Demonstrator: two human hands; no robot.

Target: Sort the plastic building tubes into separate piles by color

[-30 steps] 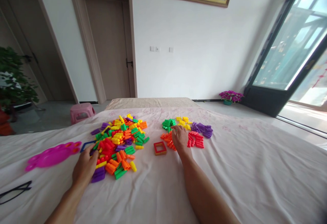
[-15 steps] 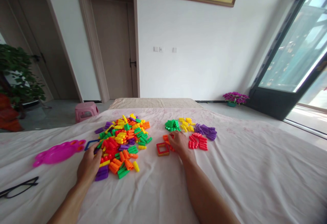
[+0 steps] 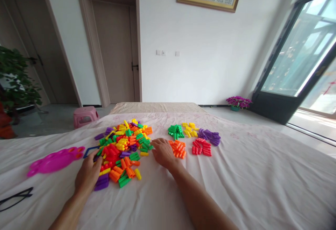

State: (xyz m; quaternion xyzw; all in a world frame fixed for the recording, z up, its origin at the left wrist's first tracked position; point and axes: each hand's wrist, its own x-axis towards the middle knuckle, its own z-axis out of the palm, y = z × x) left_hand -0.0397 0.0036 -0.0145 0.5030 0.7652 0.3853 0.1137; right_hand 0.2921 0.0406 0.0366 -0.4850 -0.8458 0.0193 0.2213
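My left hand [image 3: 88, 172] rests at the left edge of a mixed pile of plastic building pieces [image 3: 112, 153], fingers curled by a small dark purple piece; whether it grips that piece is unclear. Palm down, my right hand [image 3: 164, 154] lies between this pile and a group of orange pieces [image 3: 179, 148]. Its fingers stretch towards the green pieces at the pile's right edge, and I see nothing held in them. Sorted groups of green pieces [image 3: 175, 131], yellow pieces [image 3: 190, 129], purple pieces [image 3: 210, 136] and red pieces [image 3: 201, 147] lie on the right.
Left of the pile are a blue square frame [image 3: 90, 148], a magenta tray [image 3: 55, 161] and black eyeglasses [image 3: 16, 198]. A wrinkled pale cloth [image 3: 249, 181] covers the table. Beyond it stand a pink stool [image 3: 85, 116] and a flower pot [image 3: 235, 108].
My right hand has moved left from the orange group towards the mixed pile. The red square frame seen beside it earlier is now out of sight. My left hand stays by the pile.
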